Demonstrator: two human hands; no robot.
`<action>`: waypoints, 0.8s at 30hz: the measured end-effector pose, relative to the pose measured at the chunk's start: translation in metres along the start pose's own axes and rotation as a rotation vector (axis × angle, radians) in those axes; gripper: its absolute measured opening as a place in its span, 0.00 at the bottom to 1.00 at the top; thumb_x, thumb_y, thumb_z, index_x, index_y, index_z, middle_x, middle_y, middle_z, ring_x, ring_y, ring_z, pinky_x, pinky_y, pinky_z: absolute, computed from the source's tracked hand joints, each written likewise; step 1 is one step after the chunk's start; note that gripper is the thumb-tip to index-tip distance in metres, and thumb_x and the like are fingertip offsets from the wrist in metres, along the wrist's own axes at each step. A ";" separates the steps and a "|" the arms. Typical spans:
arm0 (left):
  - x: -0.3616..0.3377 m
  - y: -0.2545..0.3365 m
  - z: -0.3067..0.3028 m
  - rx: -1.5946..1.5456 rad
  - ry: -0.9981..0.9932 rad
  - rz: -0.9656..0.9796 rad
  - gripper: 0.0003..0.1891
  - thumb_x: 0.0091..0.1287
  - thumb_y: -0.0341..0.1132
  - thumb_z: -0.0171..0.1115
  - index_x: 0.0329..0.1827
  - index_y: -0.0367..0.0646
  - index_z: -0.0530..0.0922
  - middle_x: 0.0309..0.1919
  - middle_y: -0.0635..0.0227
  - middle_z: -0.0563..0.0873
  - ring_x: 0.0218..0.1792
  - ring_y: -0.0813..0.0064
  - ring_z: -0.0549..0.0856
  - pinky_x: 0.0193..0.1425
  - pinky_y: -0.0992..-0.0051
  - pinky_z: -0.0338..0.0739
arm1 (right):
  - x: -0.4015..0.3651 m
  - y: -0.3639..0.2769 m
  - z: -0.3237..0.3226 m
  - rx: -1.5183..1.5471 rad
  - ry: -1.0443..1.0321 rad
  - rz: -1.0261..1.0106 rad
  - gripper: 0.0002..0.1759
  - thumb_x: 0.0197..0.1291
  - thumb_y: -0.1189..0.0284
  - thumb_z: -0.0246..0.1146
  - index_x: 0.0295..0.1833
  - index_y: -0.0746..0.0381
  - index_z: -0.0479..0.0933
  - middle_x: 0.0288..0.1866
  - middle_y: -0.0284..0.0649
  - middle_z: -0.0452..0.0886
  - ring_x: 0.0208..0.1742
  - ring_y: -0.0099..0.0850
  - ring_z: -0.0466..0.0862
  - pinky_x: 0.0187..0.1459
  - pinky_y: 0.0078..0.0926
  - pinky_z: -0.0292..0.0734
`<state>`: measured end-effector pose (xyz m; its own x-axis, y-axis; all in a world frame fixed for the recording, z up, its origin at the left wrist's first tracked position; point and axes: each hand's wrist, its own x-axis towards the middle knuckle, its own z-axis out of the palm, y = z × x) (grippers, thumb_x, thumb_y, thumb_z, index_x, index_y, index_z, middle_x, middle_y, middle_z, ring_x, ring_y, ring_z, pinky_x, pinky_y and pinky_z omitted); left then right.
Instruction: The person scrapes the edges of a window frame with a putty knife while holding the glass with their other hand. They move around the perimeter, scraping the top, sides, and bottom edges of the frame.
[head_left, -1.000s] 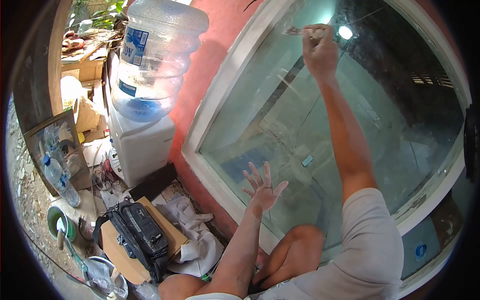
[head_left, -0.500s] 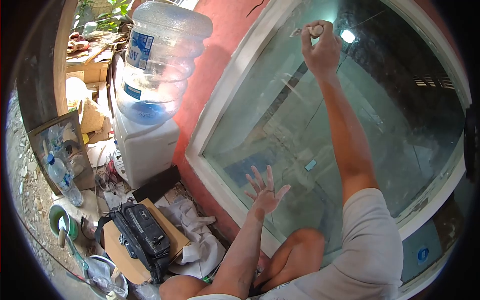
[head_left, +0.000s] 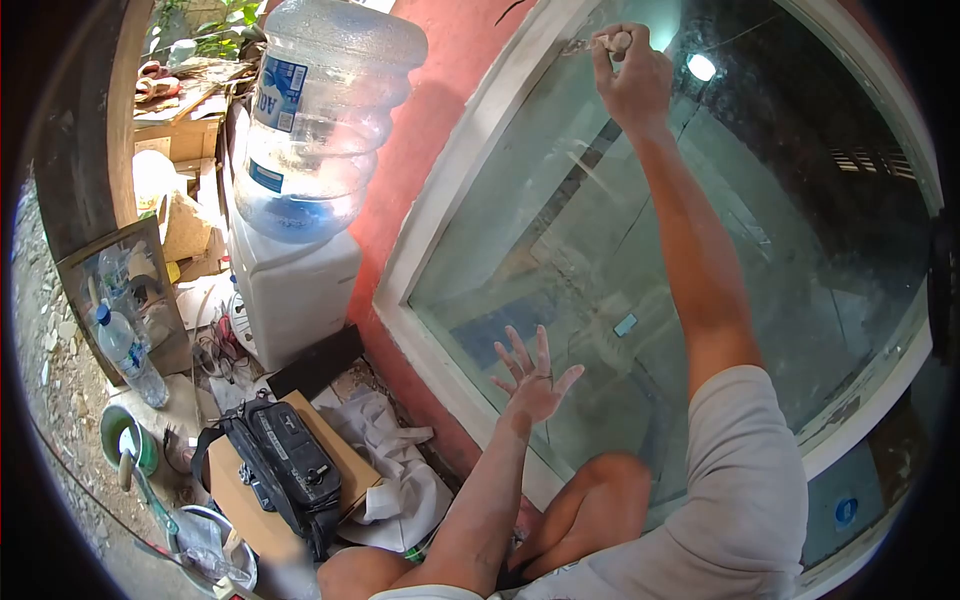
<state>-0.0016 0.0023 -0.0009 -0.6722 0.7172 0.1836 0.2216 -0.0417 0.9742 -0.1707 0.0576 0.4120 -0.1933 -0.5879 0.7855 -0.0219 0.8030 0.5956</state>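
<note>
Grip: right hand (head_left: 628, 80), raised at full arm's reach, thumb and fingers pinched tight on a small tool (head_left: 612, 42); pale grip end visible, thin tip pointing left, exact kind not discernible. Tool tip lay against the glass pane (head_left: 760, 250) near its upper left corner, just beside the white window frame (head_left: 440, 215).

Left hand (head_left: 530, 385): holding nothing, fingers spread wide, palm pressed flat on the lower part of the same pane, near the bottom edge of the frame.

On the glass: one small pale-blue patch (head_left: 625, 325), between the two hands and apart from both.

Below the hands: the person's bare knee (head_left: 600, 490), close to the frame.

Left of the frame: red wall (head_left: 420, 110); against it a white water dispenser (head_left: 295, 290) carrying a large clear water bottle (head_left: 320, 110), upright.

On the ground by the dispenser: crumpled white cloth (head_left: 395, 455); cardboard box (head_left: 225, 490) with a black bag (head_left: 285, 465) lying on top; green bucket (head_left: 115, 430); small plastic bottle (head_left: 128, 355) standing upright, just in front of a leaning framed panel (head_left: 120, 280).
</note>
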 end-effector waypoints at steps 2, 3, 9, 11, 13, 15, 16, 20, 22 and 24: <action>0.000 -0.001 0.002 -0.001 0.002 0.007 0.59 0.65 0.80 0.52 0.88 0.66 0.28 0.83 0.53 0.15 0.80 0.35 0.16 0.72 0.18 0.28 | 0.008 -0.007 -0.003 -0.054 0.073 -0.074 0.15 0.68 0.68 0.68 0.51 0.57 0.69 0.37 0.24 0.87 0.35 0.35 0.87 0.51 0.42 0.73; -0.002 -0.001 0.003 0.000 -0.007 0.002 0.59 0.65 0.80 0.52 0.88 0.66 0.28 0.83 0.53 0.15 0.80 0.35 0.16 0.72 0.18 0.28 | 0.003 -0.009 0.001 0.069 -0.018 0.035 0.14 0.67 0.69 0.69 0.49 0.56 0.69 0.38 0.25 0.87 0.38 0.34 0.87 0.50 0.40 0.74; -0.002 0.000 0.001 0.029 -0.039 -0.021 0.60 0.68 0.74 0.57 0.87 0.66 0.24 0.82 0.55 0.12 0.79 0.36 0.14 0.72 0.17 0.31 | 0.004 -0.014 -0.001 0.042 -0.030 0.025 0.13 0.68 0.68 0.68 0.49 0.56 0.69 0.38 0.25 0.87 0.40 0.34 0.87 0.49 0.40 0.73; 0.001 0.001 -0.001 0.032 -0.036 -0.017 0.60 0.67 0.74 0.57 0.86 0.66 0.24 0.82 0.55 0.12 0.79 0.36 0.14 0.72 0.17 0.31 | 0.012 -0.011 -0.001 -0.020 -0.028 0.007 0.13 0.68 0.67 0.68 0.50 0.55 0.70 0.36 0.25 0.87 0.32 0.36 0.87 0.48 0.39 0.74; 0.002 0.002 -0.003 0.028 -0.034 -0.019 0.60 0.67 0.75 0.57 0.86 0.66 0.24 0.82 0.55 0.12 0.79 0.36 0.14 0.71 0.17 0.31 | 0.002 -0.007 0.002 0.021 -0.029 0.021 0.14 0.68 0.67 0.68 0.51 0.55 0.70 0.36 0.24 0.87 0.31 0.36 0.87 0.49 0.40 0.74; -0.001 0.002 0.001 0.023 -0.043 -0.020 0.60 0.67 0.75 0.57 0.86 0.66 0.24 0.82 0.55 0.12 0.79 0.35 0.14 0.71 0.17 0.31 | -0.007 -0.008 -0.001 0.076 -0.059 0.071 0.14 0.68 0.66 0.68 0.51 0.54 0.71 0.36 0.23 0.86 0.30 0.34 0.86 0.51 0.40 0.73; 0.001 0.001 0.002 0.032 -0.035 -0.013 0.60 0.67 0.75 0.56 0.87 0.66 0.24 0.82 0.55 0.12 0.79 0.36 0.14 0.71 0.17 0.31 | -0.007 -0.013 -0.004 0.096 -0.083 0.105 0.14 0.68 0.65 0.68 0.52 0.54 0.71 0.37 0.22 0.86 0.31 0.33 0.86 0.52 0.41 0.72; 0.000 0.002 -0.001 0.019 -0.033 -0.017 0.60 0.67 0.76 0.56 0.87 0.66 0.25 0.82 0.55 0.13 0.79 0.36 0.14 0.72 0.17 0.31 | -0.017 -0.017 -0.004 -0.051 -0.034 -0.009 0.14 0.68 0.65 0.68 0.52 0.53 0.71 0.38 0.20 0.86 0.35 0.30 0.86 0.55 0.39 0.71; 0.000 0.002 -0.001 0.029 -0.037 -0.020 0.60 0.67 0.75 0.56 0.87 0.65 0.25 0.82 0.54 0.12 0.79 0.36 0.13 0.72 0.17 0.31 | -0.009 -0.026 -0.009 -0.130 -0.053 -0.019 0.13 0.69 0.66 0.68 0.51 0.53 0.71 0.38 0.19 0.86 0.38 0.28 0.86 0.56 0.40 0.70; 0.000 0.003 -0.002 0.033 -0.041 -0.026 0.60 0.67 0.75 0.57 0.87 0.65 0.25 0.82 0.54 0.12 0.79 0.37 0.13 0.72 0.17 0.31 | -0.016 -0.027 -0.001 -0.064 -0.049 -0.018 0.13 0.69 0.66 0.68 0.51 0.53 0.71 0.38 0.19 0.86 0.38 0.28 0.86 0.56 0.41 0.69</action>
<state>-0.0026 0.0008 0.0020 -0.6489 0.7456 0.1517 0.2279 0.0003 0.9737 -0.1664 0.0457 0.3831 -0.2416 -0.5951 0.7665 0.0370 0.7836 0.6201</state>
